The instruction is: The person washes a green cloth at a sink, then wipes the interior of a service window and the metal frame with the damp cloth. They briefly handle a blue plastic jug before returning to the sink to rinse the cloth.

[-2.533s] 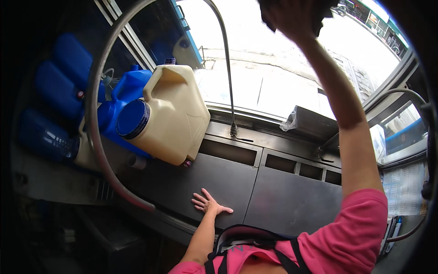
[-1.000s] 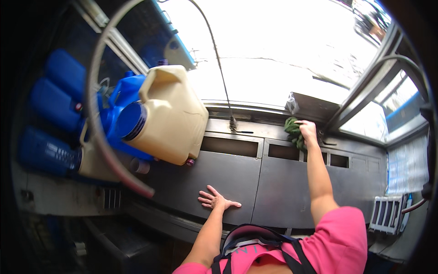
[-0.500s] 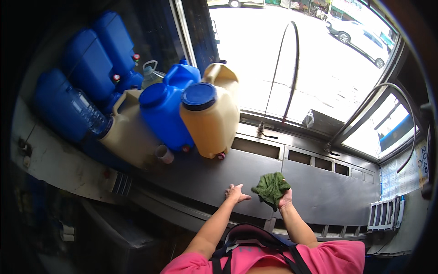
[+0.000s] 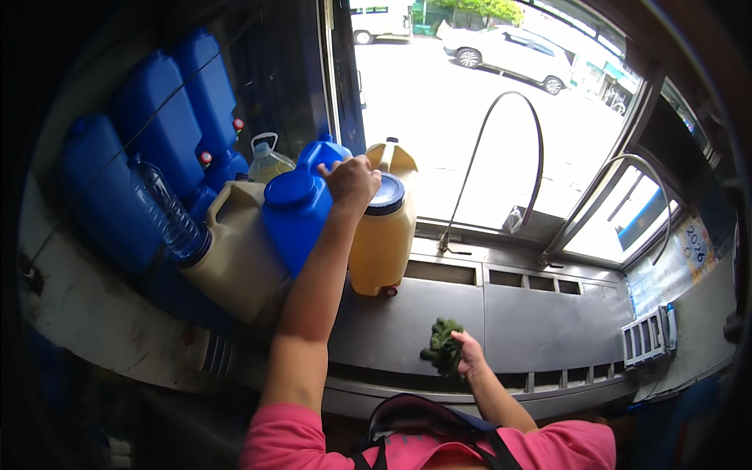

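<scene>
A crumpled dark green cloth (image 4: 445,346) is gripped in my right hand (image 4: 469,354), just above the metal counter. My left arm stretches far forward across the counter. At its end, my left hand (image 4: 352,183) is over the gap between a blue jug (image 4: 291,211) and a tan jug with a dark blue lid (image 4: 381,251). Its fingers are apart and bent downward, close by the lid; whether they touch it I cannot tell. My forearm covers part of the blue jug. The tan jug stands upright, its small red tap facing me.
More jugs crowd the left: a beige jug (image 4: 235,258), tall blue containers (image 4: 160,117) and a clear plastic bottle (image 4: 168,211). A thin curved hose (image 4: 540,149) rises behind the counter (image 4: 540,329). Slots run along its edges; a grey rack (image 4: 645,337) stands right.
My left hand has gone from low over the counter up and forward to the jugs. The right hand has drawn slightly left and nearer with the cloth, now bunched smaller. The view has shifted.
</scene>
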Demonstrator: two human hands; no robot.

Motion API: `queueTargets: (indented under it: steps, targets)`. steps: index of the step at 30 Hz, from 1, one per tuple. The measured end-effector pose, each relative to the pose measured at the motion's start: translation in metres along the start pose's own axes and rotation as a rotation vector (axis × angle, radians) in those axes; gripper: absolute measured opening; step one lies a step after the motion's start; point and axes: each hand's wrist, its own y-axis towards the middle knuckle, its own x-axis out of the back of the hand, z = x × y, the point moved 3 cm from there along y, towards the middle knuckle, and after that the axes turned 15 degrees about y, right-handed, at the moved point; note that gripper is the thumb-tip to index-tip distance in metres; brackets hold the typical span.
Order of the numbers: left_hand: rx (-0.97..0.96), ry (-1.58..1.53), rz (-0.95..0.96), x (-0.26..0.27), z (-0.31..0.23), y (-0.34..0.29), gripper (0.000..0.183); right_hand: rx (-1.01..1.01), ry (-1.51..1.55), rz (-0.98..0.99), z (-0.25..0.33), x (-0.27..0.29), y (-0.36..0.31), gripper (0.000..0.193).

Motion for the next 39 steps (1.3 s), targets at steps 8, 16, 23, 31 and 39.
queueTargets:
  steps: [8,16,23,31,39]
  targets:
    - [0.092,0.011,0.512,-0.112,-0.051,0.077,0.049,-0.144,0.247,0.106,-0.011,0.016,-0.050,0.038]
    - [0.126,0.024,0.536,-0.131,-0.056,0.085,0.050,-0.028,0.433,0.205,0.035,0.060,-0.114,0.060]
    - [0.136,0.030,0.484,-0.084,-0.062,0.042,0.043,0.094,0.477,0.239,0.060,0.098,-0.146,0.055]
    - [0.149,0.011,0.562,-0.035,-0.050,-0.027,0.044,0.134,0.113,0.037,0.077,0.057,-0.115,0.039]
    - [-0.091,-0.032,0.658,0.021,-0.025,-0.102,0.042,0.880,-0.491,0.198,0.097,-0.130,-0.057,0.031]
